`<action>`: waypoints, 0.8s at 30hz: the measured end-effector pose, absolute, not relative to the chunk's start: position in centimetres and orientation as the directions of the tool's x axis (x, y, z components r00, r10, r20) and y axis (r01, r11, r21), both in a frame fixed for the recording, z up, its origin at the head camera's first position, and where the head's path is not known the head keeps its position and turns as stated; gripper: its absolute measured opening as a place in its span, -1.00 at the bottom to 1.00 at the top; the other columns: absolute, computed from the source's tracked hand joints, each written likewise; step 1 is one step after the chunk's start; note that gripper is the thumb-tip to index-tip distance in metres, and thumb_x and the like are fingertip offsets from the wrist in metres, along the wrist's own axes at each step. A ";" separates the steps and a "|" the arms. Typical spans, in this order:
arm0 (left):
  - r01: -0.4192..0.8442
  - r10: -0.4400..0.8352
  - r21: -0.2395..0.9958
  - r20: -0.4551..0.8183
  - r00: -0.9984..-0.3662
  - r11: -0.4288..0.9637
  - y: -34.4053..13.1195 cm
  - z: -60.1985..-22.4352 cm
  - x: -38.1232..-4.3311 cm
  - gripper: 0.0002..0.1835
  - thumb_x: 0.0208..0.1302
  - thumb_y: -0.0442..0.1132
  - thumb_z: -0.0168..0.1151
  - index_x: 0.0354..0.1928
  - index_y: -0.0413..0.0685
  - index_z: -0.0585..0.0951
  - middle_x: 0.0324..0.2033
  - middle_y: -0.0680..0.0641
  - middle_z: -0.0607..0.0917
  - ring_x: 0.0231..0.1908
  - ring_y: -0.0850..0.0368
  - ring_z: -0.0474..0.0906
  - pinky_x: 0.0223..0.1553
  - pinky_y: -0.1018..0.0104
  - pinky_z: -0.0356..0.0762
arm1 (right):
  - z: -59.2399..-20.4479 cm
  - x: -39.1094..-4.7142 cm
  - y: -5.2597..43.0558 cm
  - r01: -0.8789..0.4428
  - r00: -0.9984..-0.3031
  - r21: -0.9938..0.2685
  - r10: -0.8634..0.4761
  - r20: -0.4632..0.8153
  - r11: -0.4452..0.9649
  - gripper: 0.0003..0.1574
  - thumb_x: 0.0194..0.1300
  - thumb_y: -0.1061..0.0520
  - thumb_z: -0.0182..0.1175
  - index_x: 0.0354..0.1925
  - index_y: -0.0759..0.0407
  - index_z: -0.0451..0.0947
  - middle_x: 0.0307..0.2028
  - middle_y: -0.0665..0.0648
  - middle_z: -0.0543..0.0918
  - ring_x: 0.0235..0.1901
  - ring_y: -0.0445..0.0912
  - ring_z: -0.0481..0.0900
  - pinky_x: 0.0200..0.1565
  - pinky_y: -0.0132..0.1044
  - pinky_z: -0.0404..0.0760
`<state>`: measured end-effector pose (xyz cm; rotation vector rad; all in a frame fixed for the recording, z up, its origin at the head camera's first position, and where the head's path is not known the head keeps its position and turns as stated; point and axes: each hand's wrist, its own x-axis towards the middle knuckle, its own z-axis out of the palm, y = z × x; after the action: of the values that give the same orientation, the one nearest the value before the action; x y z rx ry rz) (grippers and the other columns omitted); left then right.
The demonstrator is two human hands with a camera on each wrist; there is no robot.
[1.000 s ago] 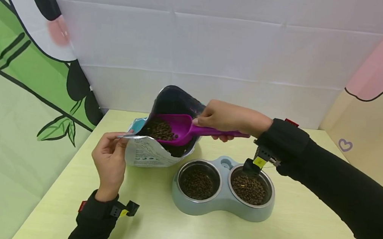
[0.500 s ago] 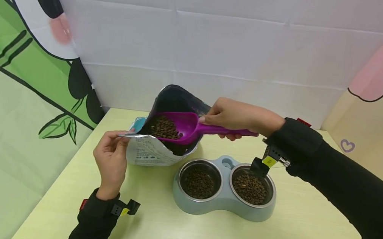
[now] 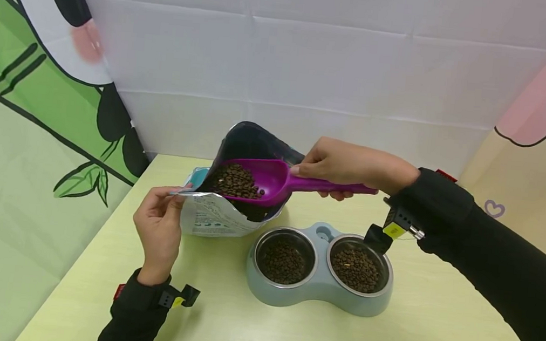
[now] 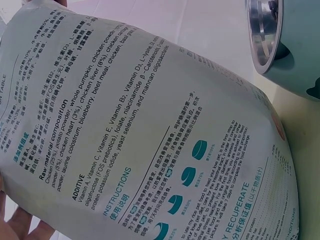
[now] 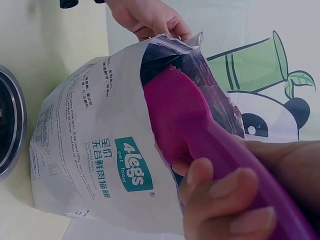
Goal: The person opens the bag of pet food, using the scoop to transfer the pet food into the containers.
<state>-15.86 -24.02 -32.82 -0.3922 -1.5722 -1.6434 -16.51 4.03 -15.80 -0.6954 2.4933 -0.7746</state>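
Observation:
A purple scoop (image 3: 274, 179) with brown kibble (image 3: 239, 181) in it lies in the mouth of a pet food bag (image 3: 220, 217). My right hand (image 3: 346, 166) grips the scoop by its handle; in the right wrist view its fingers (image 5: 225, 200) curl round the handle. At the bag's left edge, my left hand (image 3: 158, 228) pinches the rim between thumb and fingers. The bag leans with its dark inside showing, and more kibble sits under the scoop. Printed text covers the bag's side (image 4: 135, 125) in the left wrist view.
In front of the bag stands a pale blue double feeder (image 3: 318, 293). Its left steel bowl (image 3: 257, 256) and right steel bowl (image 3: 388, 267) both hold kibble. The right forearm passes above the right bowl. A white cloth wall (image 3: 331, 67) rises behind the table (image 3: 239, 330).
My right hand has drawn the scoop a little to the right, and more of the kibble in it shows. The left hand keeps its pinch on the bag's rim.

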 end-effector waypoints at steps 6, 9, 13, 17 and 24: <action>0.709 -0.346 0.694 0.700 -0.624 0.126 -24.0 -32.8 -15.9 -0.90 0.15 -0.46 0.13 -0.29 -0.36 0.52 -0.32 -0.20 0.62 -0.26 0.10 0.58 -0.13 0.43 0.48 | -15.5 -16.4 4.4 -0.323 -0.777 -0.612 -0.572 -0.265 0.722 -0.60 0.39 -0.06 -0.11 -0.31 0.11 0.58 -0.62 0.18 0.46 -0.74 -0.11 0.35 -0.65 -0.33 0.40; 0.702 -0.350 0.699 0.697 -0.627 0.134 -24.0 -32.8 -15.9 -0.90 0.15 -0.45 0.13 -0.29 -0.37 0.52 -0.32 -0.20 0.62 -0.27 0.10 0.58 -0.13 0.43 0.48 | -15.2 -16.3 4.7 -0.316 -0.778 -0.610 -0.567 -0.271 0.727 -0.62 0.38 -0.06 -0.09 -0.28 0.12 0.57 -0.62 0.18 0.46 -0.73 -0.10 0.36 -0.64 -0.32 0.43; 0.697 -0.353 0.701 0.696 -0.625 0.151 -24.1 -32.8 -15.9 -0.90 0.15 -0.45 0.13 -0.29 -0.36 0.53 -0.32 -0.23 0.62 -0.27 0.10 0.58 -0.13 0.42 0.48 | -14.8 -16.2 5.0 -0.307 -0.777 -0.621 -0.567 -0.273 0.721 -0.62 0.38 -0.05 -0.08 -0.29 0.15 0.57 -0.62 0.19 0.45 -0.72 -0.09 0.35 -0.63 -0.32 0.43; 0.707 -0.351 0.692 0.705 -0.616 0.147 -24.2 -32.9 -16.0 -0.90 0.15 -0.45 0.13 -0.30 -0.37 0.52 -0.32 -0.22 0.62 -0.29 0.12 0.58 -0.15 0.44 0.47 | -14.5 -16.0 5.3 -0.305 -0.774 -0.637 -0.574 -0.268 0.709 -0.61 0.38 -0.05 -0.08 -0.30 0.16 0.56 -0.62 0.18 0.44 -0.73 -0.10 0.34 -0.63 -0.32 0.42; 0.706 -0.351 0.693 0.704 -0.618 0.147 -24.3 -32.9 -15.9 -0.90 0.14 -0.45 0.14 -0.30 -0.37 0.52 -0.33 -0.17 0.63 -0.29 0.12 0.58 -0.15 0.44 0.47 | -13.6 -15.6 6.1 -0.303 -0.780 -0.636 -0.568 -0.262 0.710 -0.60 0.38 -0.08 -0.09 -0.28 0.14 0.56 -0.63 0.20 0.44 -0.72 -0.09 0.34 -0.62 -0.31 0.43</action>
<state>-15.90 -24.32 -32.86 -0.3523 -1.5931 -1.6032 -15.61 6.07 -13.64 -0.6699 2.4724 -0.8086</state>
